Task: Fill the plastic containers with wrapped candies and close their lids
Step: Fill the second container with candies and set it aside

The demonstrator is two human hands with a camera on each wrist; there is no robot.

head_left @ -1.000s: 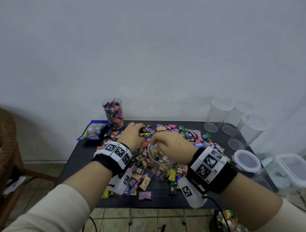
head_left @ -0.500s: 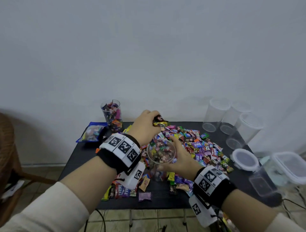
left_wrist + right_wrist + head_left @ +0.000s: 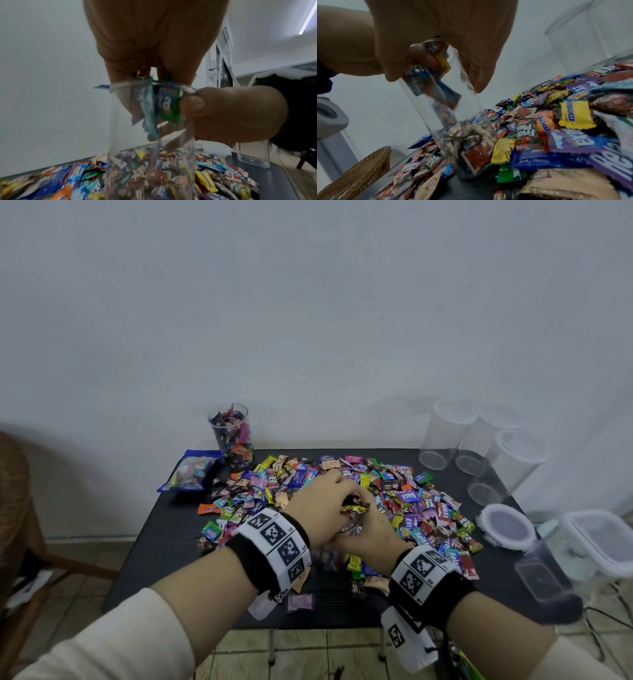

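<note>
A tall clear plastic container (image 3: 150, 155) stands on the black table (image 3: 164, 559) in the candy pile (image 3: 411, 498), partly filled with wrapped candies. My right hand (image 3: 373, 532) grips it near the rim, thumb (image 3: 193, 104) against the wall. My left hand (image 3: 318, 505) is over its mouth, fingers pointing down inside with several wrapped candies (image 3: 164, 102) between them. In the right wrist view blurred wrappers (image 3: 436, 86) hang just under the rim of the container (image 3: 465, 121). In the head view my hands hide most of it.
A candy-filled container (image 3: 233, 436) without a lid stands at the back left beside a blue bag (image 3: 191, 474). Empty lidded containers (image 3: 448, 433) crowd the back right. A round lid (image 3: 507, 525) and rectangular tubs (image 3: 599, 539) lie right. A wicker chair (image 3: 13, 508) stands left.
My left hand took candies from the pile, lifted them, and has come down over the container's mouth. My right hand shifted from above the container to gripping its side.
</note>
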